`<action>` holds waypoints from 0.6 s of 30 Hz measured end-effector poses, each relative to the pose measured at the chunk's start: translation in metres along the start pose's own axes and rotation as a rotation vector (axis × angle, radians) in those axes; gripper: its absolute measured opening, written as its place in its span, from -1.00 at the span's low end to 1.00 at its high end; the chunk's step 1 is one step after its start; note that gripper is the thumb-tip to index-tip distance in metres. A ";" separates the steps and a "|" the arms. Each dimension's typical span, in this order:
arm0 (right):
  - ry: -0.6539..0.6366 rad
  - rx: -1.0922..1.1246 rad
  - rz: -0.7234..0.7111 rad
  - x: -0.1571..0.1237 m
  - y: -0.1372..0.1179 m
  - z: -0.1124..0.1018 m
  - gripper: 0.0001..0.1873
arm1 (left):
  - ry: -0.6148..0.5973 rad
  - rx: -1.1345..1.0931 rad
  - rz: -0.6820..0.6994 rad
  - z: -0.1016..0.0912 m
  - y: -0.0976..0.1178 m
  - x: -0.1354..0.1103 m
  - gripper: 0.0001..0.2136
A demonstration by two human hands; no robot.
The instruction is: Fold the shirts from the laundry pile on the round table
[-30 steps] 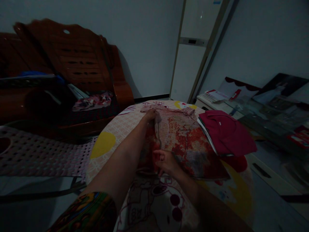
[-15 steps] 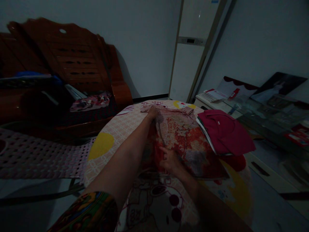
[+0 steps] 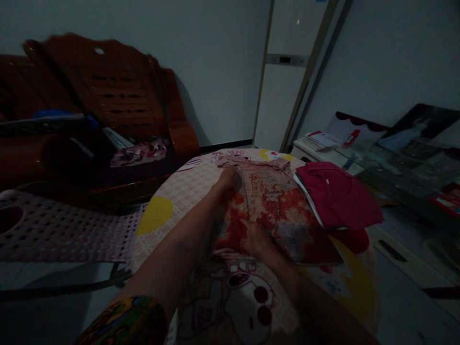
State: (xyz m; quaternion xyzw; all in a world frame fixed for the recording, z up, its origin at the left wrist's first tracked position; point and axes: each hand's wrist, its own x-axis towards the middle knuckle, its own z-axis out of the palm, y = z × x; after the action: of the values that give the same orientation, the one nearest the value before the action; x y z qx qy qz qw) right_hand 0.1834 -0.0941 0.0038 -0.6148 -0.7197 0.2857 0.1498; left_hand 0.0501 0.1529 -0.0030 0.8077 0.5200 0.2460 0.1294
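Observation:
A red and pink patterned garment (image 3: 280, 206) lies spread on a round table under a cartoon-print cloth (image 3: 230, 297). My left hand (image 3: 229, 180) rests flat on the garment's left side, a little below its top edge, fingers stretched out. At the near edge of the garment, my right hand (image 3: 256, 238) presses down with its fingers bent; I cannot make out whether it pinches the cloth.
A stack of folded clothes with a dark red one on top (image 3: 336, 196) sits on the table's right. A wooden bench (image 3: 118, 105) with clutter stands at the left, a woven plastic chair (image 3: 57, 230) beside the table, a low cabinet with papers (image 3: 323, 143) at the right.
My left hand has slid from the garment's far top edge toward me along its left side. My right hand has shifted slightly right on the near edge.

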 end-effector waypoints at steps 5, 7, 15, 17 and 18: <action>0.019 -0.032 -0.005 0.002 0.002 0.005 -0.23 | -0.165 0.208 0.060 0.017 0.018 -0.028 -0.65; 0.033 -0.038 -0.031 0.002 0.003 0.005 -0.29 | -0.193 0.313 0.079 0.019 0.028 -0.034 -0.60; 0.065 0.004 -0.041 -0.009 0.029 -0.037 -0.76 | -0.281 0.237 0.088 0.031 0.067 -0.058 -0.56; 0.138 -0.050 -0.020 -0.015 0.049 -0.052 -0.82 | -0.249 0.250 0.148 0.040 0.071 -0.068 -0.52; 0.184 -0.107 -0.012 -0.020 0.060 -0.059 -0.81 | -0.233 0.258 0.174 0.044 0.072 -0.073 -0.50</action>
State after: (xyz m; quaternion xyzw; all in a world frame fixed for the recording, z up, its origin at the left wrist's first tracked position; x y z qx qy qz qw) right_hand 0.2693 -0.0949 0.0175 -0.6413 -0.7207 0.1883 0.1840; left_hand 0.1044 0.0586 -0.0256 0.8824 0.4570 0.0924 0.0626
